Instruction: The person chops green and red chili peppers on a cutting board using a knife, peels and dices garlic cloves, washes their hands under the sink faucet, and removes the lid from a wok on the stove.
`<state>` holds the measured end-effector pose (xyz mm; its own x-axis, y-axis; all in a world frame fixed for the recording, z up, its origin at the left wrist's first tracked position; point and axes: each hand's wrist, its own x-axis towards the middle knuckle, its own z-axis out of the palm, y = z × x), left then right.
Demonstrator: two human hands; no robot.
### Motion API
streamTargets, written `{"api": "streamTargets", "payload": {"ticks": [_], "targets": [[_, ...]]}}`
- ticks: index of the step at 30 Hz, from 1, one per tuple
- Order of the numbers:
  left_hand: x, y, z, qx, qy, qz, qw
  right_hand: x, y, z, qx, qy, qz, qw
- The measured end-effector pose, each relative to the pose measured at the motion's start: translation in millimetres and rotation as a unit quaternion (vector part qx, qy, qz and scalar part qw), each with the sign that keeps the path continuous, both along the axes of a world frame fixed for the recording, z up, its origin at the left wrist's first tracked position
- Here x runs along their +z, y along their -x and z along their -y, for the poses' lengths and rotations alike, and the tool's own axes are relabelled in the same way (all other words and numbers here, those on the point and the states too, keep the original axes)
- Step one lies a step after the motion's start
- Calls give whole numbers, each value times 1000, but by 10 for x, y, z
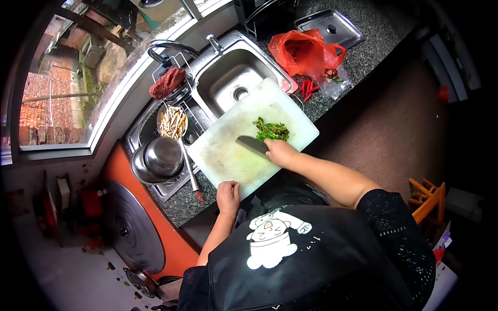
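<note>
A white cutting board point(223, 150) lies at a slant over the front of the sink and the counter. My right hand point(281, 152) is closed round a knife point(252, 144); its handle is hidden in my fingers. The dark blade rests low over the board, pointing left, just beside a small heap of chopped green leaves point(271, 130). My left hand point(228, 196) has its fingers curled at the board's near left edge, apart from the greens.
Behind the board is a steel sink point(228, 72) with a faucet point(213, 43). On the left stand steel bowls point(163, 156) and a ladle strainer of cut pale strips point(173, 123). A red plastic bag point(301, 52), red chilies point(309, 90) and a metal lid point(332, 28) lie at right.
</note>
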<state>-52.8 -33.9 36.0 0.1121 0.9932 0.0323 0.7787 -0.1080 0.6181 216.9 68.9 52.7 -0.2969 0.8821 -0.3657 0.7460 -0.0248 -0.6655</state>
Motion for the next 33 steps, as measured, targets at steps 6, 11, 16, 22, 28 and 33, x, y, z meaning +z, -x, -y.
{"api": "streamTargets", "payload": {"ticks": [6,11,16,22,28,33], "targets": [[60,-81,0,-13,-3,-4,1000,80,-249,-283,-13,-58,-5,998],[79,-32,49,11,-21,-9,1000,372,-518,26,221,25,19,975],[103,-4,90,33,-27,-10,999,228,-906,-119,301,5,70,951],[125,-49,125,31,-27,-16,999,331,-996,-676,216,-3,133,967],[237,-105,119,40,-34,-22,998,245,-919,-740,116,-25,96,988],[204,-109,206,34,-28,-26,999,123,-509,-487,31,-76,-2,997]]}}
